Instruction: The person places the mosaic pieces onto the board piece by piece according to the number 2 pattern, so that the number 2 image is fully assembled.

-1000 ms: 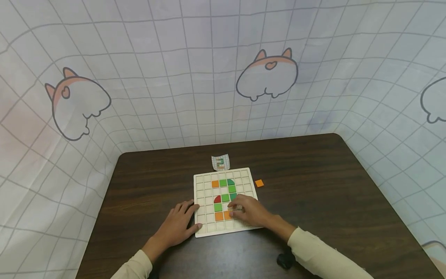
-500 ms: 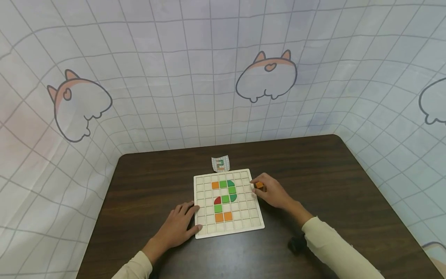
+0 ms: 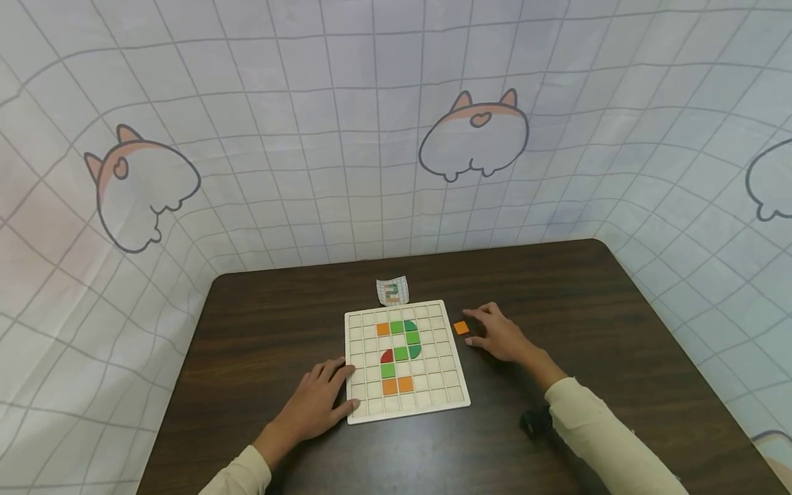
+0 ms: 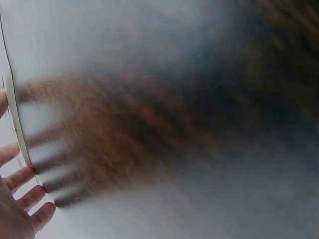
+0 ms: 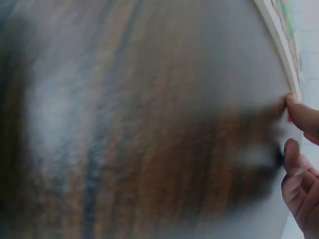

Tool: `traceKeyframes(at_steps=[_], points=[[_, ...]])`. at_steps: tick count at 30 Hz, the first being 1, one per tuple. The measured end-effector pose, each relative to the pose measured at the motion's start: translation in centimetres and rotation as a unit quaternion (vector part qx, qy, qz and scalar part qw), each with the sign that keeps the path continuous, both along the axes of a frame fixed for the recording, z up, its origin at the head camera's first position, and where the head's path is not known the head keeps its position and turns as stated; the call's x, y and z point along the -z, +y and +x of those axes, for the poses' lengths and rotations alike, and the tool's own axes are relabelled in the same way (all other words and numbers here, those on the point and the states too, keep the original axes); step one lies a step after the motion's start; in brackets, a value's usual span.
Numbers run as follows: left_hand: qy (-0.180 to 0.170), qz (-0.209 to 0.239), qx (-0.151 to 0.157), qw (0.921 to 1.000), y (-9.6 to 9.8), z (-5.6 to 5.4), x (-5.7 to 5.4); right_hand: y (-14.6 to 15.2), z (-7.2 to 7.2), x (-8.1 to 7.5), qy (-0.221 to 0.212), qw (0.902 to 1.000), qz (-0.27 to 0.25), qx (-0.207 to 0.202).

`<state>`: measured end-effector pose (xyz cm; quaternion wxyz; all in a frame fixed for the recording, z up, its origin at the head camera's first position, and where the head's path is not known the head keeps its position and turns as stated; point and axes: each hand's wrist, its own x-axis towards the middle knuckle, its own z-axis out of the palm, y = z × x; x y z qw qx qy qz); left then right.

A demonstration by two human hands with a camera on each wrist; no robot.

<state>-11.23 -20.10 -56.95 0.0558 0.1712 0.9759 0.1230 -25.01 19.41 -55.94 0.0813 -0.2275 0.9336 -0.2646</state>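
My left hand (image 3: 312,399) rests at the left side of a cream grid board (image 3: 433,385), its thumb and index finger touching the rim. In the left wrist view, the fingers of the left hand (image 4: 20,199) lie spread along the board's edge. Beyond the board's right edge, a loose orange square tile (image 3: 461,328) lies on the table. My right hand (image 3: 502,337) is just right of it, thumb and index finger parted and holding nothing. On the board sit orange tiles (image 3: 390,387), green tiles (image 3: 388,370), and a red quarter-round tile (image 3: 387,356).
A small paper card (image 3: 392,291) with a coloured grid pattern lies behind the board. A black object (image 3: 535,421) is by the right sleeve, partly hidden. The dark wooden table (image 3: 278,309) ends at a white gridded curtain (image 3: 346,172).
My right hand has moved from the board's lower middle to the right, out beside the loose orange tile, and has drawn slightly back from it. The left hand stays in place.
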Motion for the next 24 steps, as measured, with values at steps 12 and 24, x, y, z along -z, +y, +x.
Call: traceKeyframes(at_steps=[12, 24], points=[[-0.005, 0.002, -0.002, 1.0, 0.0, 0.0, 0.0, -0.3, -0.9, 0.3, -0.025, 0.9995, 0.018, 0.002], [0.0, -0.004, -0.003, 1.0, 0.0, 0.0, -0.1, -0.8, -1.0, 0.9, -0.005, 0.9994, -0.015, 0.031]])
